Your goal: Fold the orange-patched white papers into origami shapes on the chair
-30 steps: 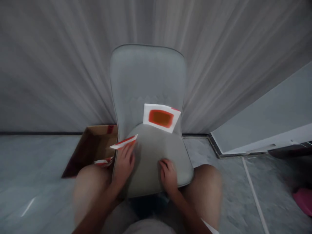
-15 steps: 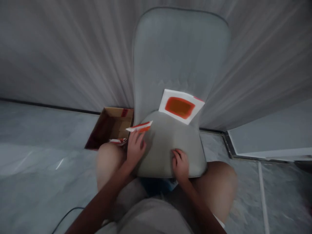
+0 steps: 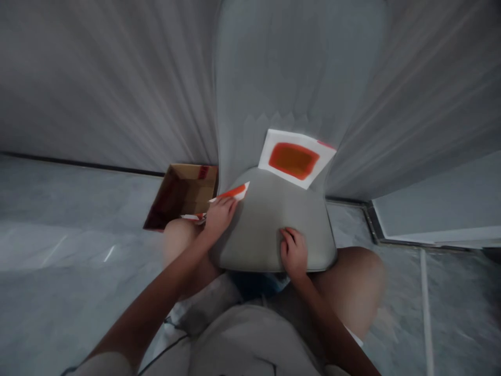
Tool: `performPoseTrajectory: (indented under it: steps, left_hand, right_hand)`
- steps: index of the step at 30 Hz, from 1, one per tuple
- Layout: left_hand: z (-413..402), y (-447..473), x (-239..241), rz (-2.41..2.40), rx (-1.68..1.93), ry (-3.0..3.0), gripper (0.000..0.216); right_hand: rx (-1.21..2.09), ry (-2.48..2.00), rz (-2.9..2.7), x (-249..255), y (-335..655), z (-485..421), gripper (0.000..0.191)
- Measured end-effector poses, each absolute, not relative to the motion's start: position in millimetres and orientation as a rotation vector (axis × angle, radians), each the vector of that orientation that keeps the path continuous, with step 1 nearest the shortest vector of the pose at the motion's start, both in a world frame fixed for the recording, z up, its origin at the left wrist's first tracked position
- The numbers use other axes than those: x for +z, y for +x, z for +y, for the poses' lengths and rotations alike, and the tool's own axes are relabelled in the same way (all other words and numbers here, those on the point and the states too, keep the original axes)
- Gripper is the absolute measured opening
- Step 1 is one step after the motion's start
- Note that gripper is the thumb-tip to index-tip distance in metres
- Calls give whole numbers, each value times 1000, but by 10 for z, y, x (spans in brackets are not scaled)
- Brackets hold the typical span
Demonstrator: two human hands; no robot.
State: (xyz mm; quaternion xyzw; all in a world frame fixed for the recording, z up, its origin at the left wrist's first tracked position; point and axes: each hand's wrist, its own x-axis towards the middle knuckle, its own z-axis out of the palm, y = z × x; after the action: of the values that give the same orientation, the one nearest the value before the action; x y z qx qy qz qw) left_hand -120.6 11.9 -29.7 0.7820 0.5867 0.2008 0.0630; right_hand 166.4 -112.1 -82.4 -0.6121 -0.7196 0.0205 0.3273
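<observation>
My left hand pinches a small white and orange paper packet at the left edge of a grey chair seat. Resting near the seat's front edge, my right hand has its fingers curled in; nothing shows inside them. A white sheet with an orange rectangle leans against the chair back. My bare knees flank the seat.
An open cardboard box stands on the floor left of the chair, with another orange and white packet at its near edge. A grey curtain hangs behind. A pale panel lies at the right.
The view has tilted down and drifted left, so the chair sits higher in the picture. My left hand with the packet stays at the seat's left edge; the right hand has not shifted.
</observation>
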Motion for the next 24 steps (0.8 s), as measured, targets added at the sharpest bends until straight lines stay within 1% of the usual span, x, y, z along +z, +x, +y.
performPoseTrajectory:
  steps: [4,8,11,13,15,17,19,22,24]
  left_hand:
    - [399,-1322,-163,1871,491,2337,28]
    - [560,-1332,-149,1882,380,2374,35]
    - [649,-1290,-154,1930,264,2399,37]
    - [713,-1265,-111,1952,174,2369,36]
    - [765,-1245,-11,1930,111,2296,30]
    - [784,-1216,126,1912,148,2265,21]
    - [760,-1165,251,1913,302,2333,17]
    - [649,-1050,282,1871,490,2503,24]
    - [534,-974,157,1835,466,2543,28]
  right_hand:
    - [92,-1601,-1862,-825,1659,-1126,37]
    - [142,-1605,-1845,-818,1649,-1131,38]
    - [192,-1606,-1835,-797,1649,-1131,41]
    - [214,-1605,-1827,-782,1652,-1129,42]
    - [223,-1606,-1827,-772,1655,-1128,42]
    - [222,-1610,-1834,-769,1656,-1127,42]
    - [216,-1613,-1838,-770,1653,-1125,40]
    - [208,-1612,-1841,-771,1645,-1118,40]
    - [188,-1618,-1842,-765,1644,-1115,40]
